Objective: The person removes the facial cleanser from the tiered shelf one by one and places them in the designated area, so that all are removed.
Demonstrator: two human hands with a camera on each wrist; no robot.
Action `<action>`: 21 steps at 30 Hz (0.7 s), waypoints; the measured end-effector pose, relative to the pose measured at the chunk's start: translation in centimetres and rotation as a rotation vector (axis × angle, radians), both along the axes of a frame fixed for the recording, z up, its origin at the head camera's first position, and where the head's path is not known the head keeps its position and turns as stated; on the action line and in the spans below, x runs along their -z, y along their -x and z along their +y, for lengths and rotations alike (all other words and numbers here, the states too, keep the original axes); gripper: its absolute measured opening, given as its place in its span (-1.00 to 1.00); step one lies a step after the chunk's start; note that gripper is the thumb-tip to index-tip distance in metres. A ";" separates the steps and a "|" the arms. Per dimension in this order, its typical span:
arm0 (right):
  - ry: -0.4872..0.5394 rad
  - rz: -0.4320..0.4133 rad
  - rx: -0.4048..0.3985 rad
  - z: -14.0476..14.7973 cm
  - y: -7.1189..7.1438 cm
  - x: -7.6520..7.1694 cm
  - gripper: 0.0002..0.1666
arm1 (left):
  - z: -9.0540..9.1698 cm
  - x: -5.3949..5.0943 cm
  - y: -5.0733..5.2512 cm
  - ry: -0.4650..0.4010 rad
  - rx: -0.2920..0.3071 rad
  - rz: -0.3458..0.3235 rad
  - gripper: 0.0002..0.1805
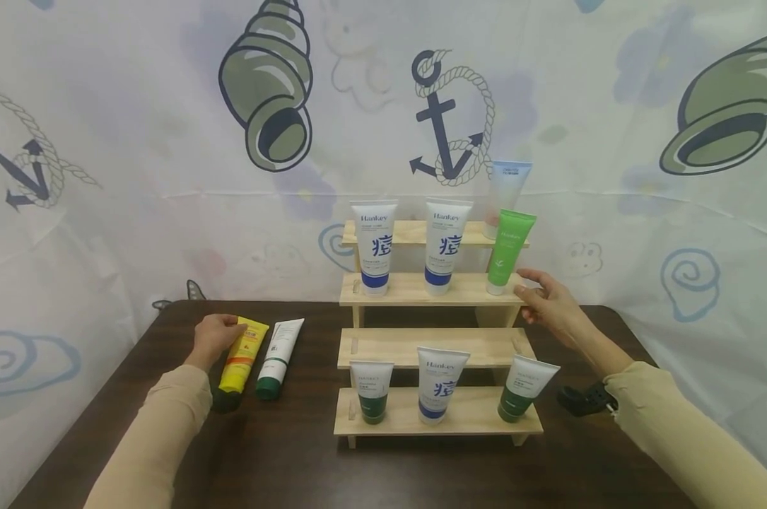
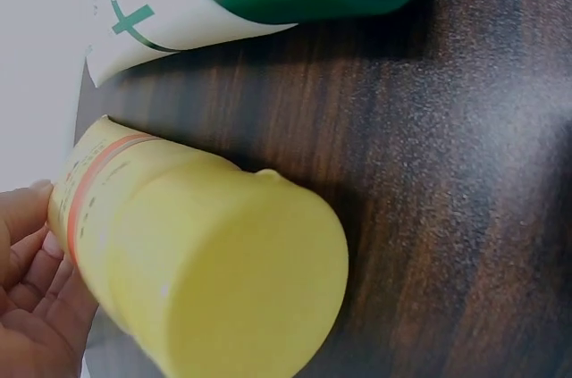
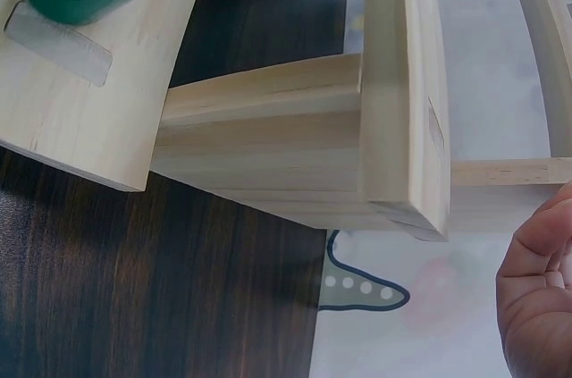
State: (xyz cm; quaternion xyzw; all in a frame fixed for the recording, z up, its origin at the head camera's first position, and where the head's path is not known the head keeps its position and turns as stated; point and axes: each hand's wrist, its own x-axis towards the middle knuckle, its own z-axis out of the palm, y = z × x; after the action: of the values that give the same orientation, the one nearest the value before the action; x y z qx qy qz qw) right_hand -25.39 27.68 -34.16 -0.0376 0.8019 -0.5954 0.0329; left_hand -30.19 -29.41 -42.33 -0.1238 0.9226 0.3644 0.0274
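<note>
A yellow tube [image 1: 245,353] lies at the table's left side, its cap toward me. My left hand [image 1: 216,338] pinches its flat tail end; in the left wrist view the thumb and fingers of the left hand [image 2: 40,280] meet that end. Beside it lies a white tube with a dark green cap [image 1: 280,359]. On the right, my right hand [image 1: 551,305] is at the end of a wooden tiered shelf [image 1: 466,300], next to an upright green tube [image 1: 510,249]. Its fingers are bent, with nothing visible between them; contact with the shelf is unclear.
Two white-and-blue tubes [image 1: 375,247] share the green tube's tier. A pale blue-pink tube [image 1: 509,187] stands on the top tier. The lowest tier bears a small white-and-green tube [image 1: 373,389], another white-and-blue tube [image 1: 440,382] and a tilted white-and-green tube [image 1: 524,385]. Behind hangs a patterned cloth [image 1: 154,233].
</note>
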 end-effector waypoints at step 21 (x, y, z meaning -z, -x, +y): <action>0.038 0.005 0.001 -0.1 0.2 0.2 -0.25 | -0.1 0.7 -0.4 0.013 -0.081 0.019 -0.48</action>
State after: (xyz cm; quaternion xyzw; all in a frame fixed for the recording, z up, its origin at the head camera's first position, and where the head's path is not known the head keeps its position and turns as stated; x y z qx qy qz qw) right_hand -25.60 27.58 -34.32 -0.0392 0.7906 -0.6104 0.0300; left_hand -29.76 -29.54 -43.00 -0.1578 0.9194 0.3603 0.0029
